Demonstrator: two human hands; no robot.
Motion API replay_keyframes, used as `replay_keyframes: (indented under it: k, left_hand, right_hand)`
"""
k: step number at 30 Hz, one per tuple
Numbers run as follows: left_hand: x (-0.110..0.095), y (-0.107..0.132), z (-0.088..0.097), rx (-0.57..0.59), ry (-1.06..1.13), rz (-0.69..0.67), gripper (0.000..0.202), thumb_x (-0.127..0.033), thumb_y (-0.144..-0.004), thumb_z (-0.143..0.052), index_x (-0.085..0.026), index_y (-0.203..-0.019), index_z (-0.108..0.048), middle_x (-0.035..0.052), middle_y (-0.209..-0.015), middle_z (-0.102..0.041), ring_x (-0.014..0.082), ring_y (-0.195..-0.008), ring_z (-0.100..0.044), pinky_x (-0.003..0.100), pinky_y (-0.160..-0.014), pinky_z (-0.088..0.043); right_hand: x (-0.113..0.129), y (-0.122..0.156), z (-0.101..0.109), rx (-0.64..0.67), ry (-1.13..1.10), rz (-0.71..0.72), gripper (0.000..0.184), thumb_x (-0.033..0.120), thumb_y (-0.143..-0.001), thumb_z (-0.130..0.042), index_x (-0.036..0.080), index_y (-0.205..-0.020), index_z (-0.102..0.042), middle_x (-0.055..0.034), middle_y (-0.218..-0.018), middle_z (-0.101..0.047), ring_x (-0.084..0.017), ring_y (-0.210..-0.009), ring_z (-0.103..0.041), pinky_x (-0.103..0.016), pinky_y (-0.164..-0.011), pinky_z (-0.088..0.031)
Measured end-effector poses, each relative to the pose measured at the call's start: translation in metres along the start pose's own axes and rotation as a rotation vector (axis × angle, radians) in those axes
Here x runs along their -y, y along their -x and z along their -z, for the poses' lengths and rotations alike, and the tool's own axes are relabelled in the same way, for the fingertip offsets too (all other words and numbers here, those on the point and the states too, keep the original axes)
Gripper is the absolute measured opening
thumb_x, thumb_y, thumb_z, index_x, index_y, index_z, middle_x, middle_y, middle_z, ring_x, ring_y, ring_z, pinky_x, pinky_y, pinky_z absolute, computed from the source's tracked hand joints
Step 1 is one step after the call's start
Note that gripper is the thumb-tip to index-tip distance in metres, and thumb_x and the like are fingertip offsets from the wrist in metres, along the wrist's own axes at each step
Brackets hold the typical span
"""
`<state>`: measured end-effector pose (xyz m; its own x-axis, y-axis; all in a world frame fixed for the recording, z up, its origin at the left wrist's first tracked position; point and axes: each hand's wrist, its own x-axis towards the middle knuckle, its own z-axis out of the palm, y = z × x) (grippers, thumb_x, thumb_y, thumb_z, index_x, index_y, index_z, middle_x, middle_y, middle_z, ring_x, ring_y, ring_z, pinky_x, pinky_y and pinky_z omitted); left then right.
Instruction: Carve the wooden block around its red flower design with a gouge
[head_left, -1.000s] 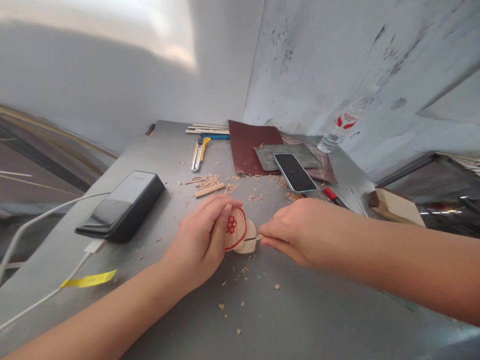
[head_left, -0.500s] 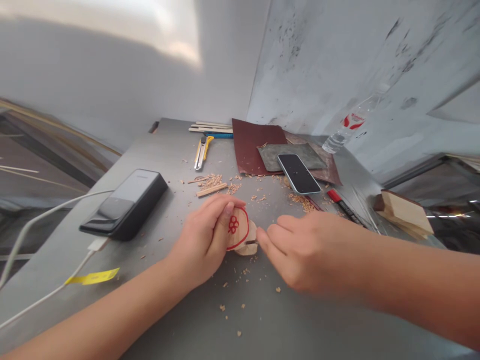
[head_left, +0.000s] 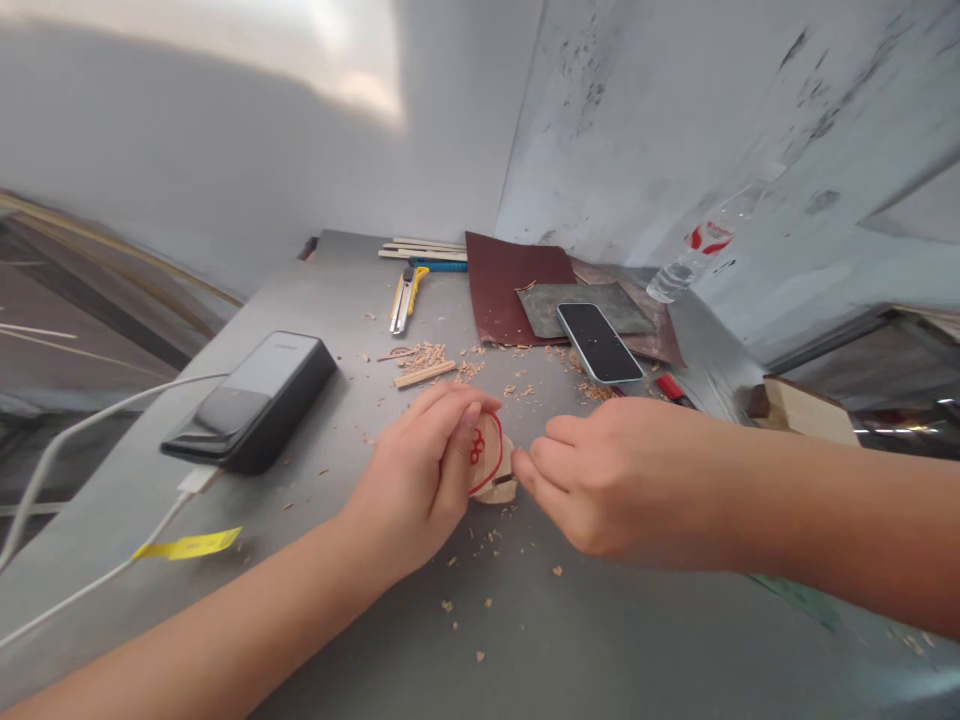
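Head view: over the metal surface (head_left: 600, 640), a red-marked wooden piece (head_left: 499, 485) lies between both hands, gripped by the curled fingers (head_left: 461, 425) of the left hand (head_left: 412, 480); the bunched fingers (head_left: 536, 470) of the right hand (head_left: 615, 480) close at its edge, any held item too small to tell.

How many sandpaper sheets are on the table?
3: a dark red sheet at the back, a grey-green sheet lying over it, and a brown sheet to the right, partly under the phone. More could be hidden underneath.
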<state>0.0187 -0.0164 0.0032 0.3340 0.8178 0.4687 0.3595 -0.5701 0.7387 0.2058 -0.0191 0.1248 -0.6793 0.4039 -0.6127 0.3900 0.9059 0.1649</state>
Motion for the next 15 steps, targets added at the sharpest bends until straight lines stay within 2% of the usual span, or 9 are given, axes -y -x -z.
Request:
replay_keyframes:
  k: [2, 6, 11, 13, 15]
  left_hand:
    - [-0.001, 0.001, 0.000, -0.001, -0.004, 0.009, 0.029, -0.020, -0.111, -0.038, -0.015, -0.114, -0.067, 0.0110, -0.112, -0.074, 0.0203, -0.110, -0.069, 0.034, -0.097, -0.054]
    - [0.000, 0.002, 0.000, -0.012, -0.006, 0.024, 0.027, -0.020, -0.111, -0.039, -0.017, -0.115, -0.066, 0.0097, -0.112, -0.073, 0.0194, -0.110, -0.069, 0.033, -0.095, -0.054]
    - [0.001, 0.004, -0.001, -0.023, -0.011, 0.048, 0.026, -0.022, -0.111, -0.040, -0.020, -0.114, -0.065, 0.0089, -0.115, -0.074, 0.0210, -0.112, -0.068, 0.037, -0.098, -0.055]
    - [-0.001, 0.005, -0.002, -0.025, -0.013, 0.041, 0.026, -0.023, -0.111, -0.039, -0.020, -0.115, -0.064, 0.0096, -0.115, -0.073, 0.0215, -0.112, -0.068, 0.037, -0.097, -0.056]
    - [-0.004, 0.005, -0.003, -0.026, -0.024, 0.036, 0.027, -0.022, -0.111, -0.038, -0.019, -0.115, -0.064, 0.0102, -0.114, -0.073, 0.0217, -0.110, -0.069, 0.037, -0.095, -0.056]
  right_hand:
    - [0.003, 0.000, 0.001, 0.027, 0.064, 0.011, 0.021, -0.001, -0.078, -0.066, 0.015, -0.089, -0.076, -0.0077, -0.074, -0.066, -0.020, -0.059, -0.049, -0.032, -0.047, -0.021]
    - [0.011, -0.006, -0.003, -0.024, -0.007, -0.102, 0.017, 0.002, -0.084, -0.064, 0.014, -0.090, -0.074, -0.0075, -0.075, -0.065, -0.019, -0.056, -0.051, -0.033, -0.045, -0.019]
    - [0.010, -0.011, -0.003, 0.024, -0.165, -0.209, 0.018, 0.004, -0.077, -0.071, 0.015, -0.090, -0.073, -0.0057, -0.077, -0.067, -0.014, -0.049, -0.047, -0.031, -0.045, -0.020]
    - [0.008, -0.010, -0.003, 0.029, -0.143, -0.168, 0.016, 0.004, -0.077, -0.070, 0.015, -0.088, -0.073, -0.0061, -0.075, -0.067, -0.014, -0.050, -0.046, -0.031, -0.045, -0.020]
    - [0.007, -0.008, -0.003, -0.027, -0.028, -0.067, 0.014, 0.002, -0.078, -0.067, 0.016, -0.079, -0.072, -0.0073, -0.072, -0.064, -0.017, -0.055, -0.048, -0.030, -0.046, -0.020]
